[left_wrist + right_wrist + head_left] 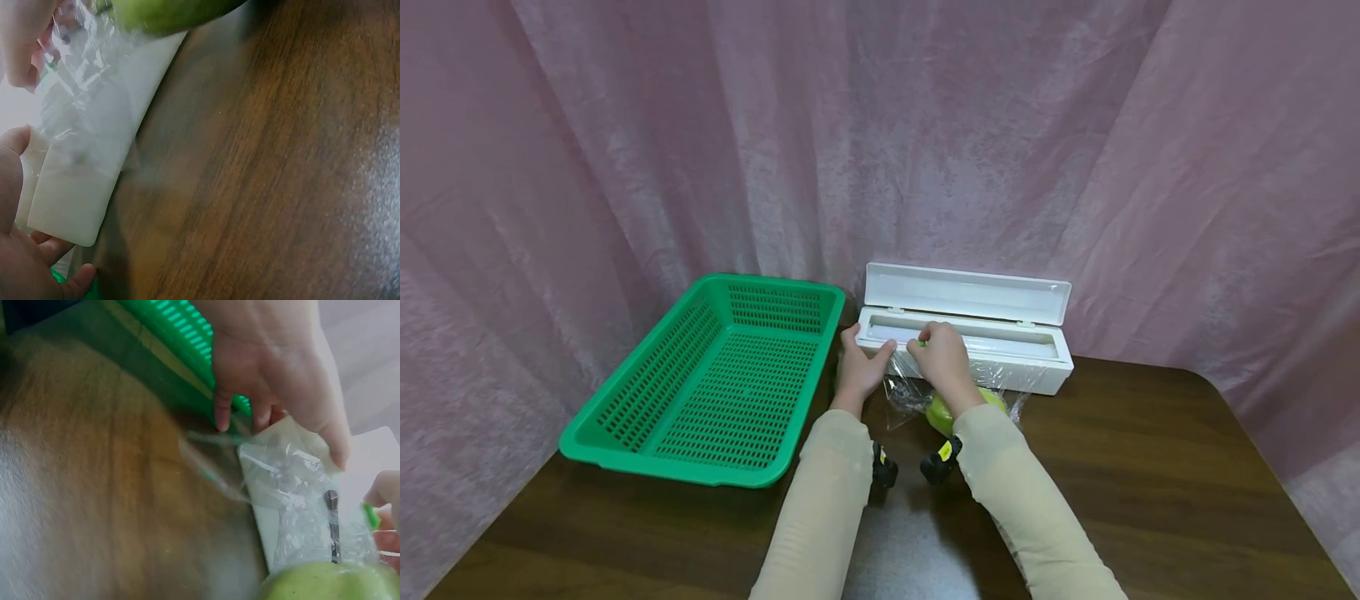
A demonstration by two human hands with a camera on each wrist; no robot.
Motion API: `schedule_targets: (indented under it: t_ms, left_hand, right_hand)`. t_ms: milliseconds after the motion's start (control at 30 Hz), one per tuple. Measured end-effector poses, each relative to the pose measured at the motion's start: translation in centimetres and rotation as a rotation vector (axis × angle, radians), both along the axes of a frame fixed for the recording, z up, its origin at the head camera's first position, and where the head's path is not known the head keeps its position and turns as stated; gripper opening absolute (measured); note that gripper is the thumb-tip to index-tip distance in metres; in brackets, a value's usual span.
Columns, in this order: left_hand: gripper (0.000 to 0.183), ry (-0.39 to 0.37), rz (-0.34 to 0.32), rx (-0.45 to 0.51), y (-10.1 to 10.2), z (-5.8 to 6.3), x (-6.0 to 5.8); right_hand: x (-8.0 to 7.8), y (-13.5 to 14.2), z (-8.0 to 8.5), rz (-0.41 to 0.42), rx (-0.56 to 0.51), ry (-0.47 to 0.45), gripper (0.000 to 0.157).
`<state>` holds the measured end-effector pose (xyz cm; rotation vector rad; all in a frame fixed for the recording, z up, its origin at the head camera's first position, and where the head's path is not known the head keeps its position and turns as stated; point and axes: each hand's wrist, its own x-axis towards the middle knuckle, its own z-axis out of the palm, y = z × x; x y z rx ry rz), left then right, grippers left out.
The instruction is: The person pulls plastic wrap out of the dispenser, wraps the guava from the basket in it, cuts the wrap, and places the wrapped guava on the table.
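Note:
A white cling film dispenser box (1015, 367) lies on the table with its lid (966, 293) raised. My left hand (859, 367) grips the box's left end, thumb on top and fingers round the end in the left wrist view. With thumb and fingers, my right hand (942, 357) pinches a small green piece (371, 515) at the box's front top edge. Clear cling film (94, 81) hangs over the box's front. Under the right wrist, a green pear-like fruit (938, 415) with a dark stem (333, 519) lies against the film, partly hidden by the forearm.
To the left stands a green perforated plastic basket (700, 475), its rim close to my left hand. Behind the box hangs a pink curtain (925, 167). The brown wooden table (1150, 467) has a rounded corner at the back right.

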<state>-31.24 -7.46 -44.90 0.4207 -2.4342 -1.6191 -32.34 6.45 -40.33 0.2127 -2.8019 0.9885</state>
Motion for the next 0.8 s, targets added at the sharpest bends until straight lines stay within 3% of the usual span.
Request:
schedule_targets:
  t_ms: [267,500,800]
  left_hand:
    - [0.079,-0.018,-0.008,0.019,-0.2,0.1,0.2]
    - [0.079,0.002,-0.011,0.023,-0.1,0.1,0.0]
    - [0.079,-0.006,-0.015,0.018,0.0,0.0,0.2]
  right_hand:
    - [0.2,1.2,1.0,0.062,0.1,-0.07,0.028]
    - [0.1,2.5,0.7,0.054,0.029,-0.019,0.02]
    - [0.4,3.0,-0.2,0.088,-0.017,0.018,0.033]
